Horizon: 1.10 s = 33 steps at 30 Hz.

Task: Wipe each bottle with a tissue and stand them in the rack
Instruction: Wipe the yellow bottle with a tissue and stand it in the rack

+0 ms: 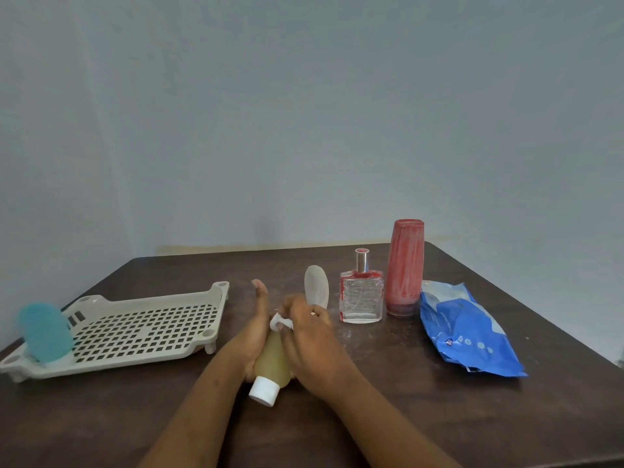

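Three bottles wait upright on the table (439,417); one blue bottle (45,332) stands in the rack (145,319). A wide wiping stroke could topple the red bottle (404,265) or the glass bottle (362,295). The yellow bottle (271,358) leans on the left hand (256,319), whose fingers are straight, so it may slip. The right hand (310,336) clutches the tissue (278,321) against it.
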Tool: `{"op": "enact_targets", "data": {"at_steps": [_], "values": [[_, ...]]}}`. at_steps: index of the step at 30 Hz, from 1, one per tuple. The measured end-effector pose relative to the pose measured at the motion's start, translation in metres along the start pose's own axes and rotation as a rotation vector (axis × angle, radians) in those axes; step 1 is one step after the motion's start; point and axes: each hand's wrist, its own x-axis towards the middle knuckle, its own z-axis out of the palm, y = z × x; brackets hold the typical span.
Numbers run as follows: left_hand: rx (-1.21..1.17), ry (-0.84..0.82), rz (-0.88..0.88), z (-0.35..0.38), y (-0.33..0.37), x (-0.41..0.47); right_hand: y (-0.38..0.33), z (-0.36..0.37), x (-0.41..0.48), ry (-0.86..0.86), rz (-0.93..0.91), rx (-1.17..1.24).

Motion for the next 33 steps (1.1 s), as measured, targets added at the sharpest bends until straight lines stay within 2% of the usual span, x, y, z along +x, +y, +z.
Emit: {"op": "enact_targets", "data": {"at_steps": [5, 8, 12, 15, 20, 27, 33], "values": [[0.000, 0.062, 0.112, 0.005, -0.001, -0.009, 0.005, 0.005, -0.002, 0.022, -0.026, 0.185], [0.047, 0.054, 0.043, 0.006, 0.000, -0.012, 0.009, 0.010, -0.002, 0.016, -0.073, 0.127], [0.056, 0.145, 0.147, 0.010, 0.003, -0.013, 0.015, 0.015, 0.002, 0.137, -0.037, 0.028], [-0.048, 0.114, 0.077, 0.012, 0.001, -0.008, 0.015, 0.016, 0.004, 0.183, -0.033, 0.007], [-0.017, 0.078, 0.087, 0.006, -0.001, -0.004, 0.015, 0.019, 0.000, 0.093, -0.035, 0.189], [-0.092, -0.055, -0.044, 0.001, -0.006, 0.008, 0.023, 0.011, 0.005, 0.115, 0.090, 0.250], [-0.100, -0.117, -0.007, -0.002, -0.007, 0.010, 0.020, 0.008, 0.001, 0.081, 0.130, 0.350]]}}
